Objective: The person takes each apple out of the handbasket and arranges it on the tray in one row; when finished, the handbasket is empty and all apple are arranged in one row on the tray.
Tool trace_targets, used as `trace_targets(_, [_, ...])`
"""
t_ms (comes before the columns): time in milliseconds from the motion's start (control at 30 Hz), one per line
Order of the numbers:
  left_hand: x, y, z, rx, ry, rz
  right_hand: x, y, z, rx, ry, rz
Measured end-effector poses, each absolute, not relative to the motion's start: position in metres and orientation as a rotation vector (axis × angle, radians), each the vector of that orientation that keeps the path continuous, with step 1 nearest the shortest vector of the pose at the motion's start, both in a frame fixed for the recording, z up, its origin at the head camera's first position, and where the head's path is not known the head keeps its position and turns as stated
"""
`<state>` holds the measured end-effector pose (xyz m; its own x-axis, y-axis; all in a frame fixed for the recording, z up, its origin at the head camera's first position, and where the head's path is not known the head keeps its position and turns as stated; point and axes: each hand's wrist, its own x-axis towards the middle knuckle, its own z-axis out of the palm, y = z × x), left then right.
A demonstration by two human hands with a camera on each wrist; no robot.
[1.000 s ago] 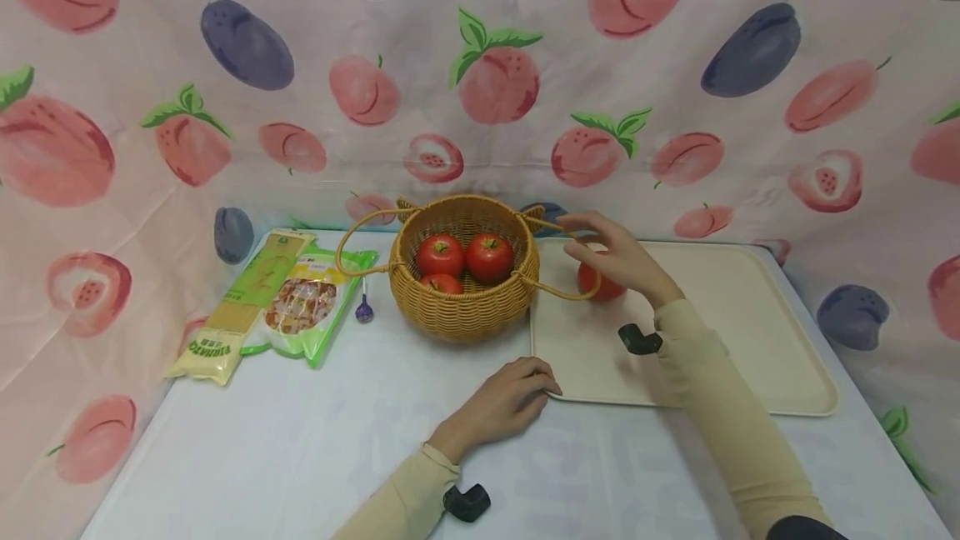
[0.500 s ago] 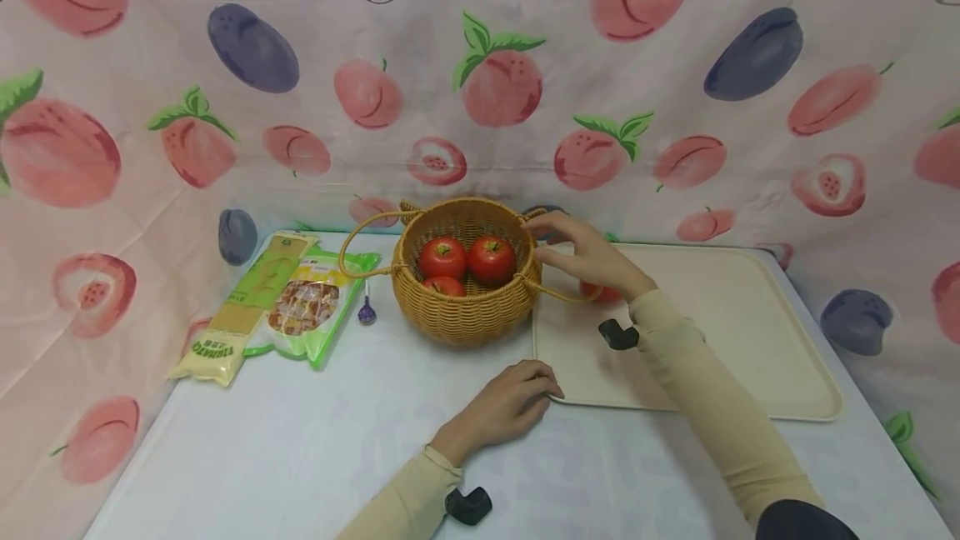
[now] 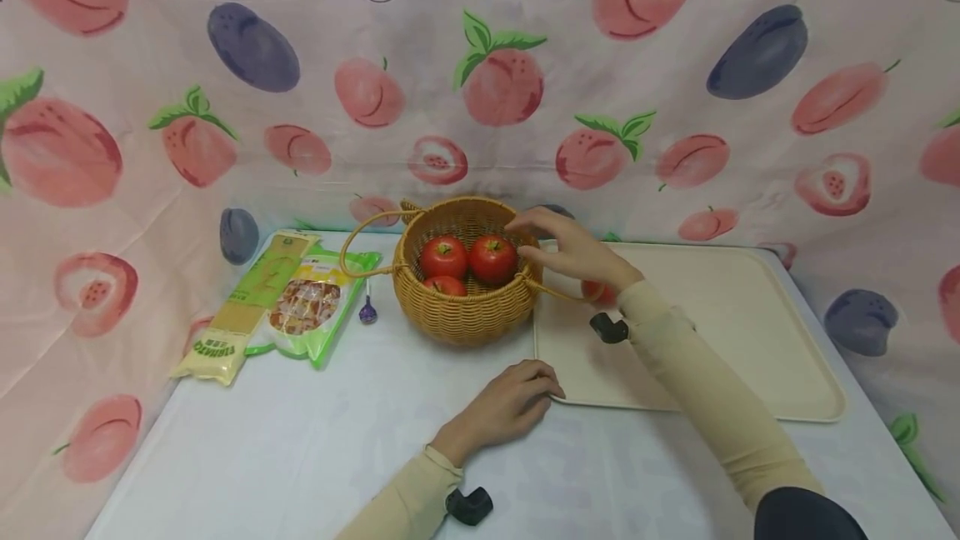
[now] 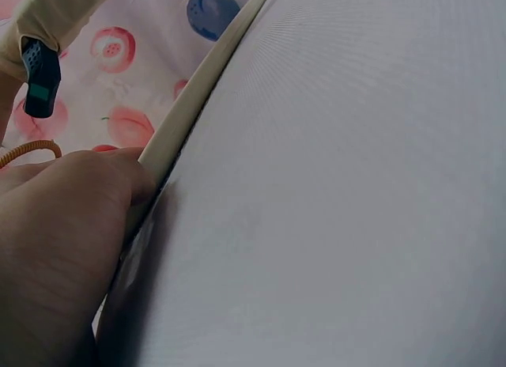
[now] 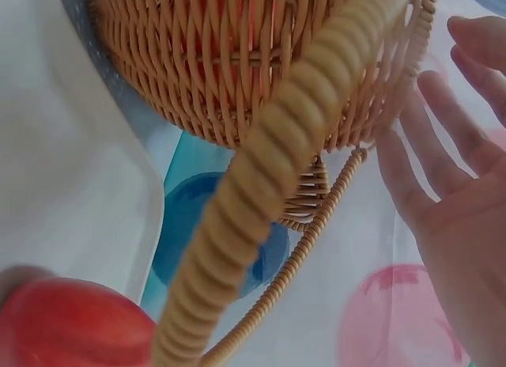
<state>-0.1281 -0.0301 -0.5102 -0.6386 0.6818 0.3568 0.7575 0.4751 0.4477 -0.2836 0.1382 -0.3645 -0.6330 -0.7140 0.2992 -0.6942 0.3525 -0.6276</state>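
Note:
A wicker basket [image 3: 465, 319] with looped handles stands at the back centre with three red apples [image 3: 443, 258] inside. My right hand [image 3: 570, 250] is at its right rim, fingers stretched over the opening; in the right wrist view they are spread beside the weave, holding nothing. Another red apple [image 5: 75, 327] lies on the beige tray [image 3: 720, 332], partly hidden by my right wrist in the head view. My left hand [image 3: 510, 398] holds the tray's near left corner with bent fingers; the left wrist view shows them at the tray's rim [image 4: 198, 86].
Left of the basket lie a long yellow-green packet [image 3: 251, 298], a green-edged clear food bag [image 3: 307, 307] and a purple-wrapped lollipop [image 3: 367, 311]. The basket's right handle [image 5: 261, 161] arches over the tray's left side. A fruit-print cloth [image 3: 480, 148] hangs close behind everything.
My right hand has moved left from above the apple on the tray, past the basket's handle, to over the basket's right rim. The left hand has stayed at the tray corner.

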Motion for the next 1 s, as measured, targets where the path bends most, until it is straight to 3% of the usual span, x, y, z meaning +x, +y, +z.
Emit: trace_targets(1000, [-0.128, -0.032, -0.508, -1.262, -2.596, -0.879, -0.293, 0.080, -0.362, -1.485, 2.424, -0.766])
